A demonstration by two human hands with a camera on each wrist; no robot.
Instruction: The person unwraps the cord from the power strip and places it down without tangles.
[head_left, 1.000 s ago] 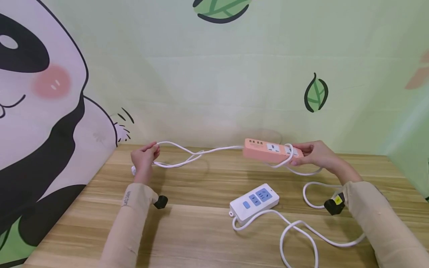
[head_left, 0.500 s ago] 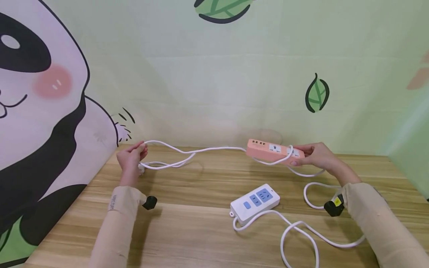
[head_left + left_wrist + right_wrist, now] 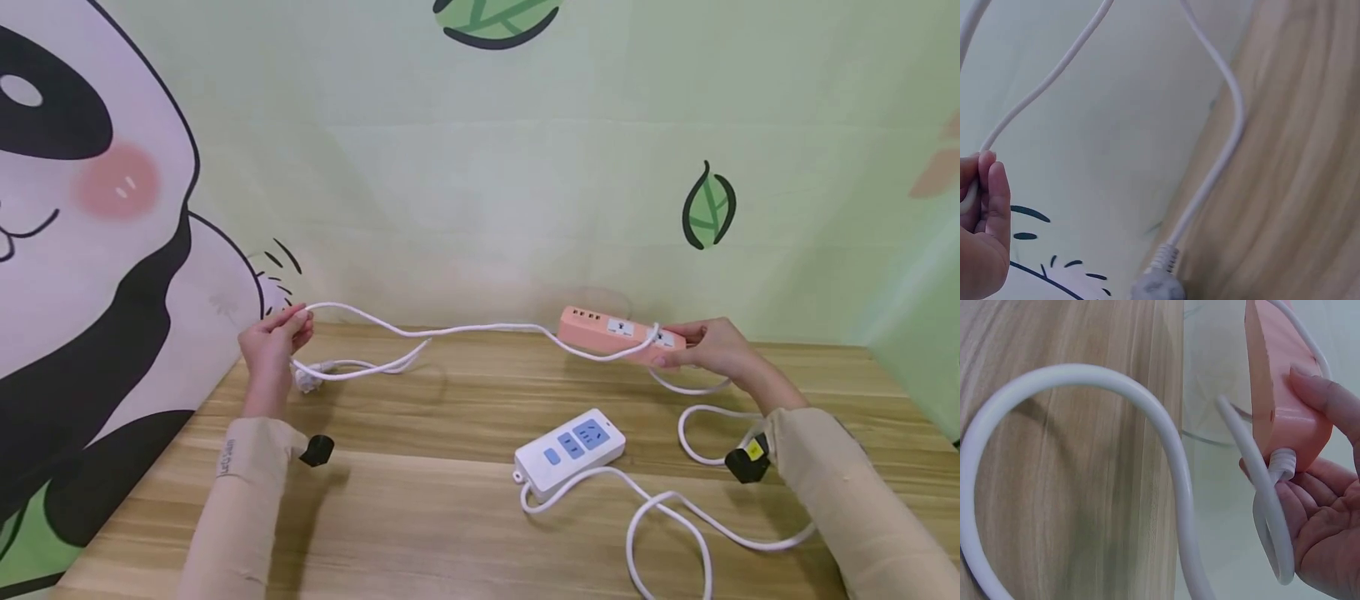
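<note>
At the back left of the table, my left hand (image 3: 272, 350) pinches a white cord (image 3: 442, 331) between thumb and fingers. The cord stretches across to a pink power strip (image 3: 600, 335), passing over its front and top face. My right hand (image 3: 712, 348) grips the strip by its right end, where the cord comes out, as the right wrist view shows. Below my left hand a loop of the same cord hangs, with a white plug (image 3: 1159, 286) at its end. Sockets and several USB ports show on the strip's top.
A white power strip (image 3: 570, 454) with blue sockets lies mid-table on the wooden table (image 3: 420, 517). Its own white cord (image 3: 705, 517) loops toward the front right, partly hidden by my right sleeve. Behind the table stands a backdrop (image 3: 487, 192) printed with a panda and leaves.
My left hand has moved left, drawing the cord with it. The cord's wrap over the pink strip has loosened and shifted, and the plug now shows beside the hand. My right hand has barely moved.
</note>
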